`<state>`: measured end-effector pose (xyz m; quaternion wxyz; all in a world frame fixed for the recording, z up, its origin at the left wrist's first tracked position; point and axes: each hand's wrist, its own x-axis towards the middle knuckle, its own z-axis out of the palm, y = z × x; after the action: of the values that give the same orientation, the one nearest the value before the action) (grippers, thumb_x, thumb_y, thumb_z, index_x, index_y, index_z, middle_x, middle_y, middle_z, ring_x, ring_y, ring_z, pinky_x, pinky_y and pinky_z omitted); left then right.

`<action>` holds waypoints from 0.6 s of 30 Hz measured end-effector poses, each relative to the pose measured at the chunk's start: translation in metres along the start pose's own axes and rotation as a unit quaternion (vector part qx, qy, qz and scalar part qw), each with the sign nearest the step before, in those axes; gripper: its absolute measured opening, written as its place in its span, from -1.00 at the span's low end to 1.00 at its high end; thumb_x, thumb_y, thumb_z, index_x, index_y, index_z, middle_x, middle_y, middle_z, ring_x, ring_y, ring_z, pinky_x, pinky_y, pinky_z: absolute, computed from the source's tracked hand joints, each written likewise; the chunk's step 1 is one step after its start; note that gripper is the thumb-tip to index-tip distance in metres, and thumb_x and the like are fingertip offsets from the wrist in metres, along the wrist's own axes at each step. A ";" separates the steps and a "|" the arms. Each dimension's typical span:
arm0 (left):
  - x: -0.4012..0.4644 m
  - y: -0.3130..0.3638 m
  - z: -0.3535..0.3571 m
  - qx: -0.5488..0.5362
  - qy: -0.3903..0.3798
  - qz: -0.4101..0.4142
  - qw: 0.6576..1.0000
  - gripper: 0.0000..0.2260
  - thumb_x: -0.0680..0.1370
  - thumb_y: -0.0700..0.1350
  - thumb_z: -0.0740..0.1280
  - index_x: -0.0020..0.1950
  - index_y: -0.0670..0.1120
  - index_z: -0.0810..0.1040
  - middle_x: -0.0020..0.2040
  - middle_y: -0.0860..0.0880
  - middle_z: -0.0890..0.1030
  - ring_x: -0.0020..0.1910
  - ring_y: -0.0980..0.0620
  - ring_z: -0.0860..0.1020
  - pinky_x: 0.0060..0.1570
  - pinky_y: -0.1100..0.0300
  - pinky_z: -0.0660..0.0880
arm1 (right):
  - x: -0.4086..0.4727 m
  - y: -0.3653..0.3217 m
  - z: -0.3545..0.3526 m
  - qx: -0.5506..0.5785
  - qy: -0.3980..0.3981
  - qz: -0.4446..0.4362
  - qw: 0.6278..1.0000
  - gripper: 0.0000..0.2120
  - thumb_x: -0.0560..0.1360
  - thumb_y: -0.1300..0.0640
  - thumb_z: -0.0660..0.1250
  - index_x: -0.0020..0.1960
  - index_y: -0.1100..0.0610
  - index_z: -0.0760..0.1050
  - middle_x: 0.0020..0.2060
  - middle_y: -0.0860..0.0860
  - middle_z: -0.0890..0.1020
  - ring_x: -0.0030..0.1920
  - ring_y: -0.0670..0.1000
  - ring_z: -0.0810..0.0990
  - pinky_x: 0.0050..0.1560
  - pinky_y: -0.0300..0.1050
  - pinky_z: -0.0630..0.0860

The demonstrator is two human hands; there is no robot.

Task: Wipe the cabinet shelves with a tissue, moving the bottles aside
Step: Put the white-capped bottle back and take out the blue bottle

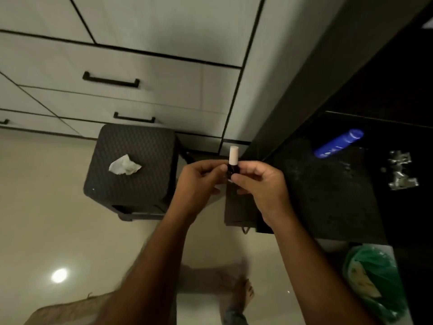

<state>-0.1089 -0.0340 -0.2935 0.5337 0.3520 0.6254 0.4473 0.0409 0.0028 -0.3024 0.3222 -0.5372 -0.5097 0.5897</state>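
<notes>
Both hands meet in the middle of the view, closed around a small dark bottle (pixel 232 168) with a pale cap that stands upright between them. The left hand (pixel 199 184) has its fingers curled in against the bottle's left side, and the right hand (pixel 260 184) pinches it from the right with thumb and forefinger, the other fingers folded under. The bottle is held in the air, just left of the near edge of the dark shelf (pixel 328 184).

The tissue (pixel 125 165) lies crumpled on top of a dark woven stool (pixel 131 165) to the left, well apart from both hands, so no wiping is under way at this moment. On the shelf to the right a blue bottle (pixel 338 143) lies on its side toward the far end, and some silvery foil packets (pixel 401 171) sit farther right. The shelf surface looks speckled with pale dust or marks, which suggests the wiping is either unfinished or not begun there; I cannot tell which. Judging by this, the task is partway: one bottle is off the shelf, at least one other thing is left to move, and the tissue has to be picked up again.
</notes>
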 end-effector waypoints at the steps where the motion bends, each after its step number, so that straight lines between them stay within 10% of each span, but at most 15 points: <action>1: -0.007 0.009 0.021 -0.005 -0.009 0.009 1.000 -0.84 0.59 -0.16 0.31 0.09 0.02 0.64 -0.12 0.07 0.70 -0.12 0.15 0.64 -0.19 0.28 0.55 | -0.008 -0.005 -0.022 0.012 0.005 -0.008 1.000 -0.75 0.46 0.33 0.43 0.11 0.15 0.63 -0.06 0.06 0.72 -0.04 0.02 0.70 -0.13 -0.19 0.60; 18: 0.001 0.124 0.230 0.128 -0.046 0.264 0.955 -0.80 0.57 -0.18 0.33 0.17 -0.01 0.60 0.10 0.09 0.64 0.07 0.19 0.59 0.05 0.16 0.58 | -0.023 -0.086 -0.239 0.034 0.146 -0.213 0.965 -0.73 0.50 0.36 0.38 0.04 0.01 0.59 -0.23 -0.11 0.69 -0.20 -0.10 0.65 -0.24 -0.26 0.56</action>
<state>0.1119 0.0529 -0.1850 0.3750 0.5900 0.5373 0.4718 0.2611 0.0654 -0.1906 0.5293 -0.4848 -0.5397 0.4398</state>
